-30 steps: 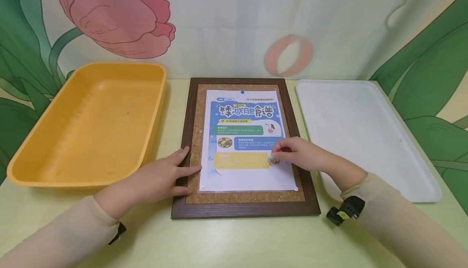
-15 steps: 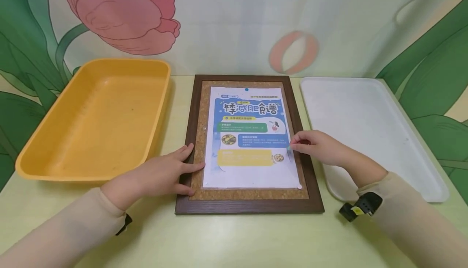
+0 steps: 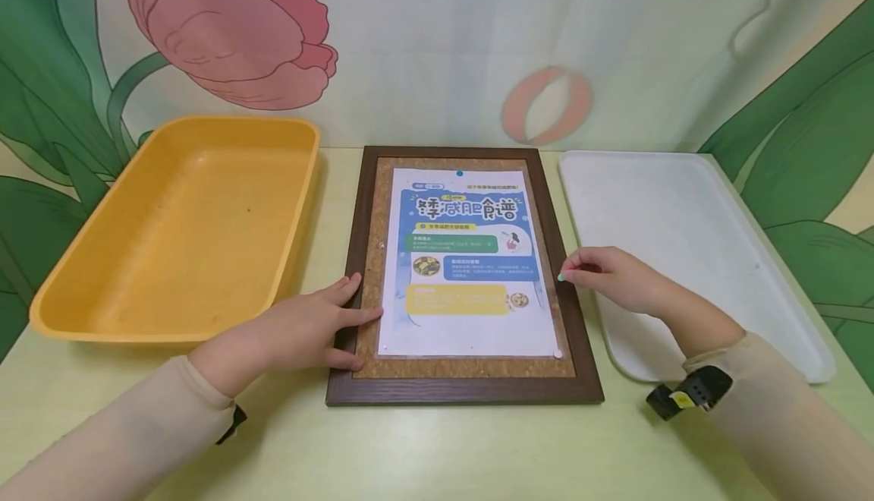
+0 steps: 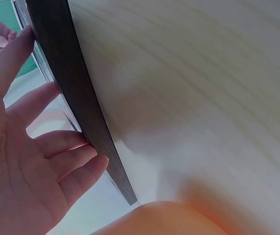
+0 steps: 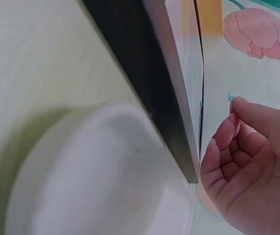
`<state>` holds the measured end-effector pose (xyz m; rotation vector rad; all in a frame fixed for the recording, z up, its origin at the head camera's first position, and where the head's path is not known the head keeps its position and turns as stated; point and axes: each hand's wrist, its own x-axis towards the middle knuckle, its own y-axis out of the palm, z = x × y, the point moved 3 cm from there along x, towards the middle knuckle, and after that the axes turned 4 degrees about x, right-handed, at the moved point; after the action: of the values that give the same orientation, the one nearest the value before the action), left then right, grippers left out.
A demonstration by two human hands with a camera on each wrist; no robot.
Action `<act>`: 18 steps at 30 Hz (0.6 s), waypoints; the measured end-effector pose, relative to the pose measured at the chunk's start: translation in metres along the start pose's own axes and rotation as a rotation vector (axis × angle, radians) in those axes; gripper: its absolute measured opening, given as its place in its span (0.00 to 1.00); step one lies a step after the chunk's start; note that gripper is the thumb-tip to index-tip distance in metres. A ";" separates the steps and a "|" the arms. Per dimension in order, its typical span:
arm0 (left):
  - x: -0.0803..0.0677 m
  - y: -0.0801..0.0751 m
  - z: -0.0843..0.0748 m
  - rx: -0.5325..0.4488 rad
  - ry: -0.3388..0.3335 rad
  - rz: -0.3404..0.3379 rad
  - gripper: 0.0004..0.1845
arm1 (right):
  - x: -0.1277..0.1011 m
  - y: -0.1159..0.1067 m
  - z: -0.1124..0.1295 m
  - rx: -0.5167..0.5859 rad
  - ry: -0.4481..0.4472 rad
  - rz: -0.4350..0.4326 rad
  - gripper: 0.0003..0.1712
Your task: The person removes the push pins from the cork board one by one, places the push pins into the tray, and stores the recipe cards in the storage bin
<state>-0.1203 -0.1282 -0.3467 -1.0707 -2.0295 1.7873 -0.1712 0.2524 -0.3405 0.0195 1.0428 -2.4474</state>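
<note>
- Right hand [image 3: 617, 277]: fingers curled, thumb and forefinger pinching a small teal pushpin [image 3: 561, 277] by its head; held over the right rail of the frame, next to the white tray. The right wrist view shows the pushpin [image 5: 231, 96] at the fingertips, lifted off the board, its pin showing beside the head.
- Left hand [image 3: 300, 326]: spread flat, fingers straight, pressing on the left rail of the frame and the cork strip beside it; fingertips reach the left edge of the sheet. The left wrist view shows the fingers [image 4: 57, 142] lying against the dark frame edge.
- Cork board [image 3: 372, 258]: dark wooden frame [image 3: 464, 391], lying flat on the counter between the two containers.
- Printed sheet [image 3: 467, 258]: blue-and-white page with a yellow panel, lying on the cork. A blue pin [image 3: 460, 173] stands at its top centre, a white pin [image 3: 558, 353] at its lower right corner.
- Yellow bin [image 3: 177, 228]: deep, rectangular, left of the board; nothing visible inside it.
- White tray [image 3: 683, 243]: shallow, right of the board, just beside the right hand; nothing visible on it.
- Counter [image 3: 437, 448]: pale green surface carrying all of the above.
- Wall [image 3: 437, 45]: painted with a pink flower and green leaves, behind the counter.
</note>
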 end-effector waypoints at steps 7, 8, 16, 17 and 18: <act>-0.001 0.000 -0.001 0.029 0.013 -0.010 0.38 | -0.004 -0.008 -0.016 0.015 0.019 -0.013 0.11; -0.001 0.000 -0.001 0.035 0.013 -0.009 0.38 | -0.004 -0.009 -0.019 0.014 0.024 -0.017 0.11; 0.000 0.001 -0.003 0.049 -0.012 0.013 0.38 | -0.008 -0.018 -0.032 0.037 0.044 -0.020 0.13; 0.000 0.001 -0.003 0.047 -0.015 0.014 0.38 | -0.009 -0.019 -0.033 0.036 0.047 -0.020 0.14; 0.000 0.001 -0.003 0.045 -0.015 0.013 0.38 | -0.009 -0.021 -0.033 0.034 0.051 -0.022 0.14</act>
<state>-0.1181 -0.1257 -0.3471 -1.0625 -1.9853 1.8439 -0.1779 0.2913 -0.3486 0.0829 1.0278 -2.4965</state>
